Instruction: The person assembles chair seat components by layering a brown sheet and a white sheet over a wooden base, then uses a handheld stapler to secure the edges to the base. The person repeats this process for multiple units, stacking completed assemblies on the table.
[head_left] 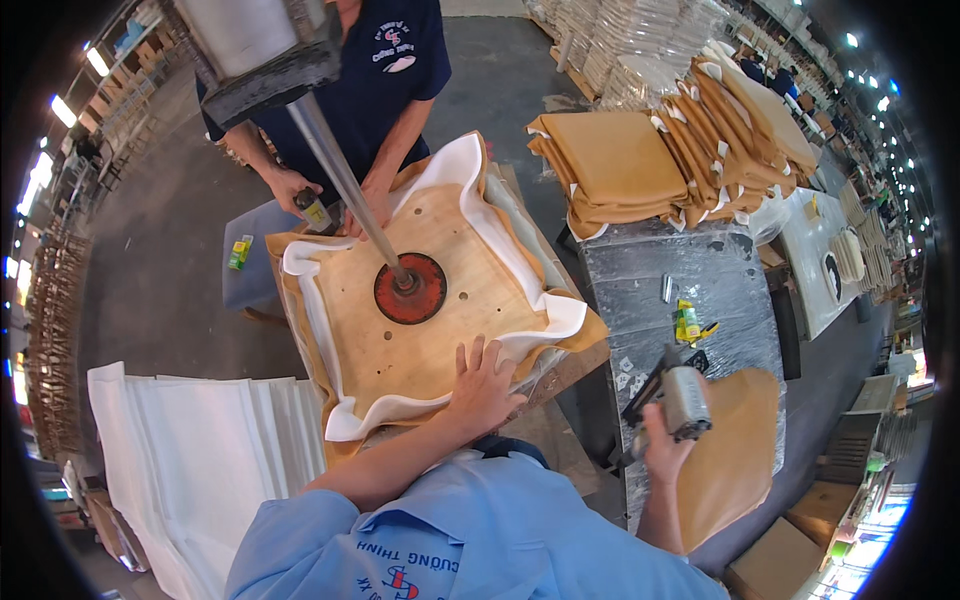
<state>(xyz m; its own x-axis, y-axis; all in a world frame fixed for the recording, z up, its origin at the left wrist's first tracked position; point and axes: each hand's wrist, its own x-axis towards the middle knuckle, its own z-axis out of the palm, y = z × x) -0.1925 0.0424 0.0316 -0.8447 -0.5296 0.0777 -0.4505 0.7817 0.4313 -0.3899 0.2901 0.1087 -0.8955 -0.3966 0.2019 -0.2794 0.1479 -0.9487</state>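
A square plywood seat panel [440, 335] lies on white padding [515, 345] and brown upholstery [585, 322], whose edges stand up around it. A red round press plate [428, 300] on a metal rod [345, 180] bears down on its middle. My left hand [483, 385] lies with fingers stretched out on the near edge of the panel and padding. Out to the right, my right hand [662, 448] grips a silver and black staple gun [686, 402] above the side table, apart from the seat.
Across the seat, a co-worker's hands [372, 208] work at its far edge, one holding another staple gun [315, 212]. Stacked brown covered cushions [605, 165] sit on the plastic-wrapped table [640, 275], near a yellow-green packet [687, 322]. White padding sheets [190, 440] are at left.
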